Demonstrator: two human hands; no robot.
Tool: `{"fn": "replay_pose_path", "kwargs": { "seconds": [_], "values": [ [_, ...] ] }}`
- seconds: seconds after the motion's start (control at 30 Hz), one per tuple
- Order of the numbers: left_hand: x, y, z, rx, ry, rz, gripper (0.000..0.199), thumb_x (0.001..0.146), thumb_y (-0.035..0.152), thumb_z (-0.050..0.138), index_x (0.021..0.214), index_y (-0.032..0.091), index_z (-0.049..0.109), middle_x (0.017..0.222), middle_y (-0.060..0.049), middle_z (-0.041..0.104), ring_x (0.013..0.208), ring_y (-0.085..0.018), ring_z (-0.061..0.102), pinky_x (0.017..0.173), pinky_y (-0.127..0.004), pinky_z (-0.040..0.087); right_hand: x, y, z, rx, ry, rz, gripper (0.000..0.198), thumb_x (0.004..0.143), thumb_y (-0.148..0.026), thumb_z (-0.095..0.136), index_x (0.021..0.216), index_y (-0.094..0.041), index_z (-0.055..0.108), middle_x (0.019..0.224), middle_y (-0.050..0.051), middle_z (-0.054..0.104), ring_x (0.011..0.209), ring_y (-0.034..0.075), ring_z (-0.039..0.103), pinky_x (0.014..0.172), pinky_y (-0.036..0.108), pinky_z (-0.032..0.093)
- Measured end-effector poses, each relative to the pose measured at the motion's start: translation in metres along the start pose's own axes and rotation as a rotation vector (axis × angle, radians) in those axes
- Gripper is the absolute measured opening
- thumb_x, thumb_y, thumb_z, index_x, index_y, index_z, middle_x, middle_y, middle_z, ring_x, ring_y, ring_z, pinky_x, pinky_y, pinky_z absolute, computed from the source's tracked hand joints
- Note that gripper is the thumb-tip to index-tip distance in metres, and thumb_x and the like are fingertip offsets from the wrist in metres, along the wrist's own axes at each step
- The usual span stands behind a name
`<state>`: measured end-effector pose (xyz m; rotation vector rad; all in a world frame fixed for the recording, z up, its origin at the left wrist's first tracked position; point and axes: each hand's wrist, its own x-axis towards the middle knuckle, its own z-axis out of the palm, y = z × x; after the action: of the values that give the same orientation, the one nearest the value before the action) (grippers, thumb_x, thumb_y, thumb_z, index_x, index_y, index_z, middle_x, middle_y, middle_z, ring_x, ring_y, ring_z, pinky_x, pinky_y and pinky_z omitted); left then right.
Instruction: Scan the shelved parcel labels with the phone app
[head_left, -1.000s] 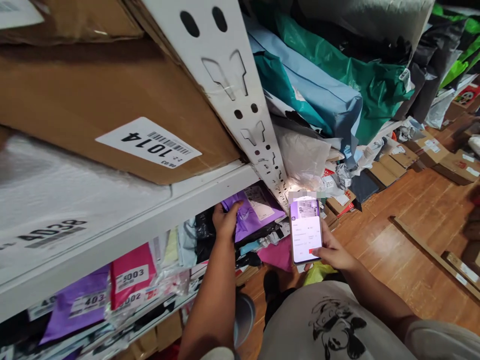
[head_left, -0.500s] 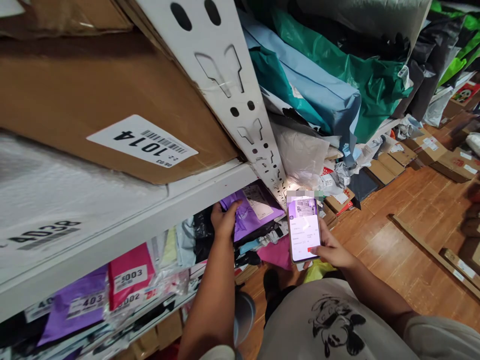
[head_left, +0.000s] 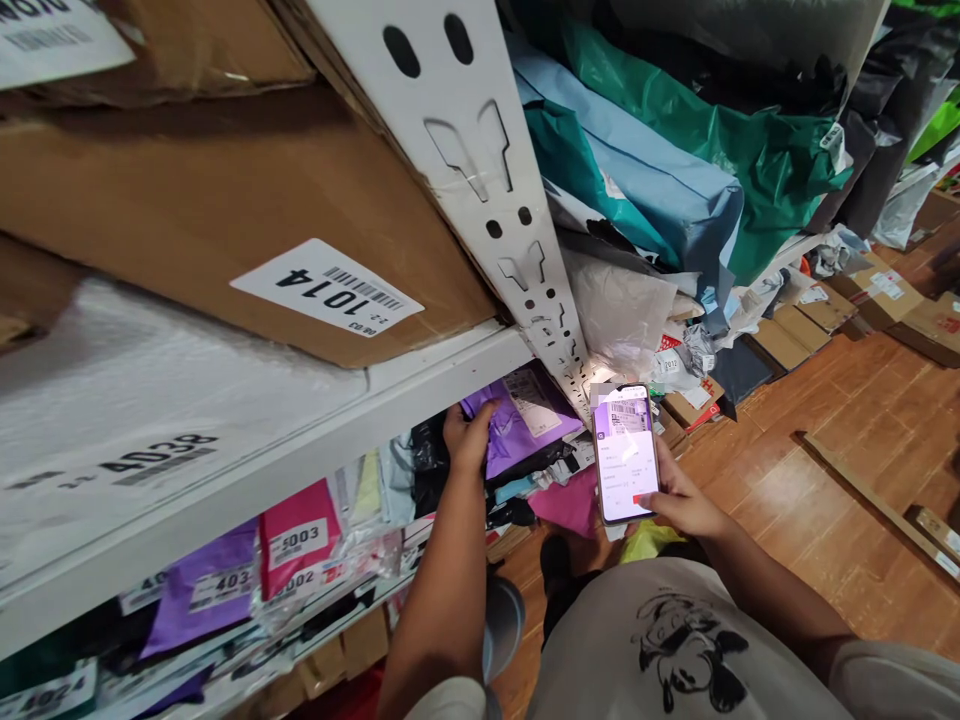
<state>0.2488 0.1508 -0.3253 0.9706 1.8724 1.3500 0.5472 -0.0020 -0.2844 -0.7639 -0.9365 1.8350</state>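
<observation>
My left hand (head_left: pixel 468 437) grips the left side of a purple mailer bag (head_left: pixel 517 430), thumb on top and the other fingers hidden beneath. A white shipping label (head_left: pixel 534 400) is stuck on the bag's upper face. In my right hand (head_left: pixel 679 495) is a lit smartphone (head_left: pixel 627 465), held upright just right of the bag. Its screen shows a purple label picture above a white panel with a red button. My right thumb lies over that red button.
A white perforated shelf post (head_left: pixel 480 180) rises before me. Left of it, a carton marked 1014 (head_left: pixel 375 300) sits on the upper shelf (head_left: pixel 420 385). Numbered parcels such as a pink one (head_left: pixel 296 530) fill the lower shelf. Right are bulky bags (head_left: pixel 675 190); cardboard strips (head_left: pixel 877 505) lie on the wooden floor.
The view has shifted slightly, so everything sits a little further right. Both hands keep their hold on the mailer bag and the smartphone, with no other visible movement.
</observation>
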Motion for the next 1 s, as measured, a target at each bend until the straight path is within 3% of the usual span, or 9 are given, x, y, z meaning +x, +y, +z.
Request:
{"fn": "replay_pose_path", "kwargs": {
  "seconds": [0.33,0.7,0.87,1.0],
  "values": [
    [0.0018,-0.0009,0.0,0.033,0.006,0.012,0.048,0.056,0.043,0.075,0.097,0.019,0.069,0.096,-0.005,0.074,0.092,-0.026,0.069,0.094,-0.042,0.053,0.0004,-0.0029,0.0014,0.018,-0.043,0.01,0.104,0.082,-0.035,0.076,0.155,-0.042,0.003,0.125,0.007,0.066,0.075,0.019,0.07,0.059,0.036,0.064],
    [0.0048,-0.0062,0.0016,0.027,0.007,0.042,0.046,0.058,0.042,0.075,0.096,0.019,0.067,0.096,-0.005,0.074,0.097,-0.026,0.069,0.098,-0.042,0.052,0.0017,-0.0007,0.0006,0.02,-0.022,-0.004,0.099,0.08,-0.035,0.077,0.156,-0.039,0.013,0.142,0.01,0.055,0.104,0.027,0.069,0.058,0.029,0.061],
    [0.0033,-0.0034,0.0022,-0.001,0.012,0.037,0.044,0.056,0.041,0.075,0.093,0.018,0.067,0.094,-0.005,0.074,0.098,-0.027,0.069,0.099,-0.044,0.052,0.002,-0.0021,0.0015,0.037,-0.055,0.009,0.101,0.081,-0.037,0.078,0.156,-0.04,0.009,0.132,0.009,0.062,0.082,0.02,0.072,0.058,0.03,0.061],
    [0.0025,-0.0018,0.0022,0.008,0.007,0.028,0.045,0.056,0.042,0.076,0.094,0.019,0.068,0.096,-0.005,0.075,0.095,-0.027,0.069,0.095,-0.043,0.053,0.0025,-0.0022,0.0014,0.026,-0.061,0.012,0.105,0.081,-0.041,0.078,0.156,-0.041,0.005,0.132,0.009,0.063,0.075,0.019,0.071,0.058,0.032,0.062]
  ]
}}
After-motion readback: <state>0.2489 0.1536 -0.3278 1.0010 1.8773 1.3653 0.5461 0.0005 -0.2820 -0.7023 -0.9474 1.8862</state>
